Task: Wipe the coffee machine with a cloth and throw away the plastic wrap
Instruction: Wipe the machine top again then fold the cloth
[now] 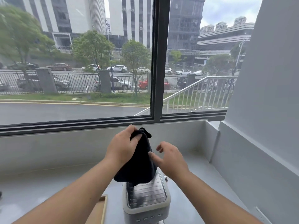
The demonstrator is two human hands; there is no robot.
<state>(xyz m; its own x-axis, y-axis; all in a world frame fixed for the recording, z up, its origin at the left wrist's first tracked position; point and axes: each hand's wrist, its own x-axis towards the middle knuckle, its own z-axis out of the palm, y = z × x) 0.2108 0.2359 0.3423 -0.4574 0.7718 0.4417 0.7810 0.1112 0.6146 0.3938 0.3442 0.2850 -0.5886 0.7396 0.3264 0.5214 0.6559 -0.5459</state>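
Lettering is nowhere readable: the coffee machine point(146, 198) carries no brand you could make out, and the row of small buttons along its front edge is too blurred to tell any marks. Your left hand point(123, 147) is clenched on the top of the black cloth point(139, 165), bunching it at the upper end so the fabric hangs down with its long axis running roughly from 12 to 6 o'clock, the lower edge draping onto the back of the machine's top. Your right hand point(169, 157) is released, fingers spread and curled, its thumb touching the cloth's right side at 3 o'clock. The machine stands on the grey bench point(186, 199) beneath your wrists, its ribbed metal top plate facing up and its buttons towards you. At 9 o'clock of it lies a wooden tray point(100, 209).
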